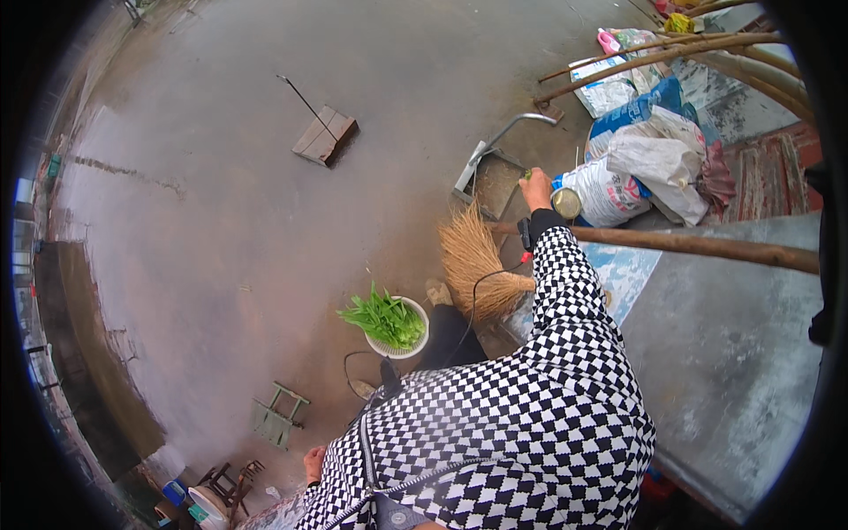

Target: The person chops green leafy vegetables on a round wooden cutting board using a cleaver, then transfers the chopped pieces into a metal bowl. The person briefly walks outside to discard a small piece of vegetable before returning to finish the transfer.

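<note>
Stretched forward over a metal dustpan (498, 182), my right hand (536, 189) has its fingers closed on a small bit of green vegetable (528, 174). A straw broom (480, 265) lies beside that forearm. Low at my side, my left hand (315, 464) is partly hidden by the checkered sleeve, and its fingers are too small to read. On the floor by my feet stands a white plastic basket (424, 331) holding green leafy vegetables (387, 318).
White and blue sacks (606, 192) and a can (566, 203) stand at the right, near wooden poles (702, 248). A folding stool (279, 416) is at lower left. Further off sits a block with a thin upright handle (324, 136).
</note>
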